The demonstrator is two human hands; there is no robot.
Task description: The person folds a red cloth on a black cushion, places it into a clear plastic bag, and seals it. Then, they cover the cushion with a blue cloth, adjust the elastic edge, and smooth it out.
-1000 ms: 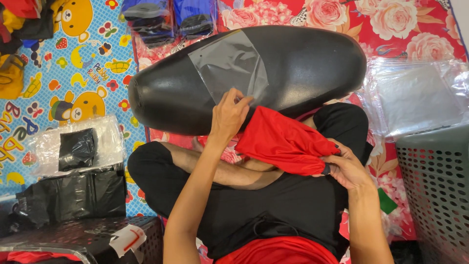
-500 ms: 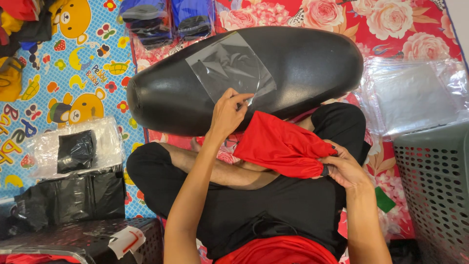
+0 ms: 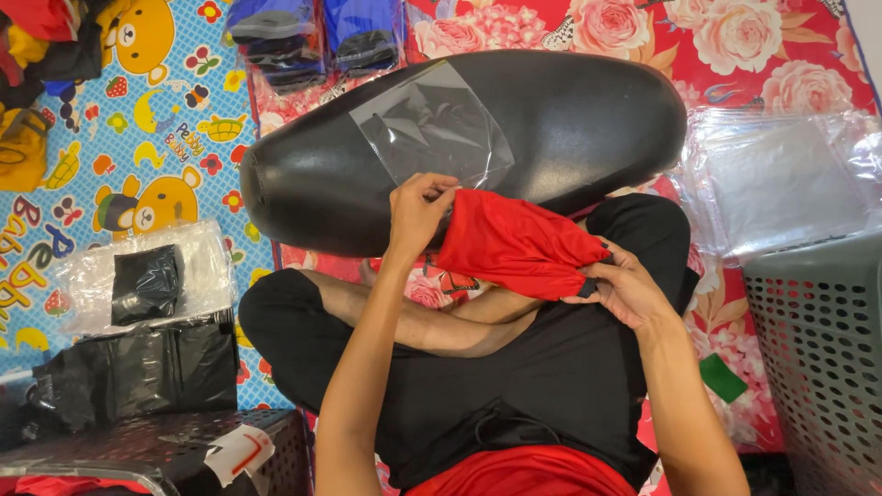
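Two bare hands were seen at work over a black motorcycle seat [image 3: 514, 119], which was taken as the landmark for what follows. A folded red garment [image 3: 514, 243] was held just below the seat's near edge, above the person's crossed legs. The left hand [image 3: 418, 207] was closed on the garment's left end, close against the seat's lower edge, beside the mouth of a clear plastic bag [image 3: 432, 124] that was laid flat on top of the seat. The right hand [image 3: 625, 289] was pinched on the garment's right end, where a small dark part was gripped, lower and further from the seat. The step in hand was judged to be the bagging of the garment, its leading end being brought to the bag's opening. For the next move, the bag's mouth would need to be parted and the fold kept tight so that the cloth could be slid in flat. To the right of the seat a stack of clear empty bags [image 3: 781, 179] was laid, with a grey perforated basket [image 3: 818, 358] below it; to the left, bagged black garments [image 3: 142, 285] were piled.
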